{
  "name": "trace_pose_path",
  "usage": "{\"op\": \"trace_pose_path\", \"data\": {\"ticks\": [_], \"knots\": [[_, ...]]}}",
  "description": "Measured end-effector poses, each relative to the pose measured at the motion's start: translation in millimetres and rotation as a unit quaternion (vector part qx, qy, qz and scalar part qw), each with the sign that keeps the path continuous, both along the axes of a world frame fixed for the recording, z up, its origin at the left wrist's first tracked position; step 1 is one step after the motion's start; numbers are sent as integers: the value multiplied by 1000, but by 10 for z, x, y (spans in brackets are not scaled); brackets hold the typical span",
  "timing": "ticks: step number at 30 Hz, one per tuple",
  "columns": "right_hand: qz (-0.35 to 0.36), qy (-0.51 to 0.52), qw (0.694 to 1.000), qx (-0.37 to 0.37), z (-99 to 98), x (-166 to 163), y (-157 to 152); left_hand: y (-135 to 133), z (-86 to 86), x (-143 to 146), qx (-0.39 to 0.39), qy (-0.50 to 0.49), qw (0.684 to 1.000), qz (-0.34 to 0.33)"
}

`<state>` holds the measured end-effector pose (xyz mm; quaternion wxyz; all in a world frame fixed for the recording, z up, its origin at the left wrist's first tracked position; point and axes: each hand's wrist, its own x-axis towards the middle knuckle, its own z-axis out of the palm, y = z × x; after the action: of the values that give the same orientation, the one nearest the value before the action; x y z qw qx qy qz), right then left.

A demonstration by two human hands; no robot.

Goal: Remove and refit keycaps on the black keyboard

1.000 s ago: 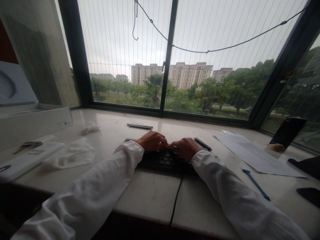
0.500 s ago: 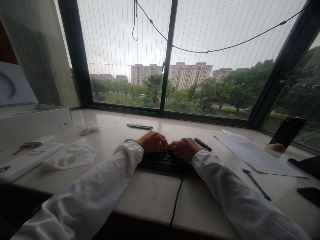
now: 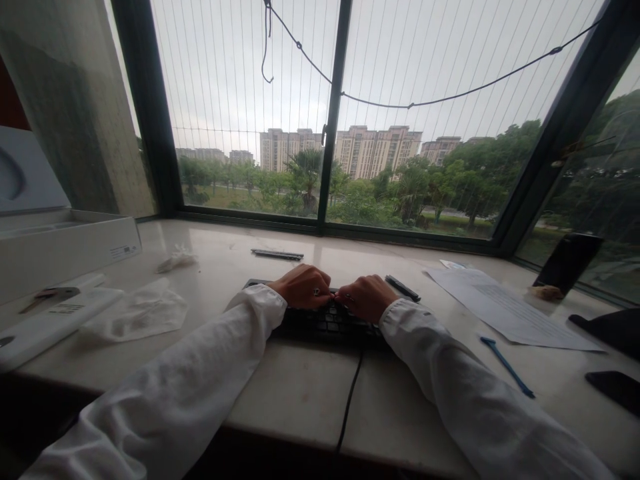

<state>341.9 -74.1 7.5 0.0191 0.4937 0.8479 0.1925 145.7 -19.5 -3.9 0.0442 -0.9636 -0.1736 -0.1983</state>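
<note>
So the keyboard sits dead centre on the surface, close to the near edge. That looks deliberate, since both forearms get to lie on the stone while the wrists stay low. Its cable runs straight back toward the person and drops over the front edge, out of the way.

Left hand and right hand are palm-down on the keys, side by side and almost touching. Fingers are loosely curled with the tips down on the keys, not pinching or gripping anything.

Loose stuff is pushed to the sides, within reach but clear of the arms: a crumpled tissue on the left, papers and a blue pen on the right. A black pen lies just beside the right hand.
</note>
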Motion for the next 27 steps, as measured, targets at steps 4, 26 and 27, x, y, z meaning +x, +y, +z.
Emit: {"op": "trace_pose_path", "data": {"ticks": [4,26,27], "knots": [[3,12,1000,9,5,-1,-5,-6,7,29,-1,1,1000,-3],[33,41,996,-67,48,75,61,33,67,58,-81,14,997,7],[30,43,996,-71,51,76,62,23,67,70,-53,22,998,6]]}}
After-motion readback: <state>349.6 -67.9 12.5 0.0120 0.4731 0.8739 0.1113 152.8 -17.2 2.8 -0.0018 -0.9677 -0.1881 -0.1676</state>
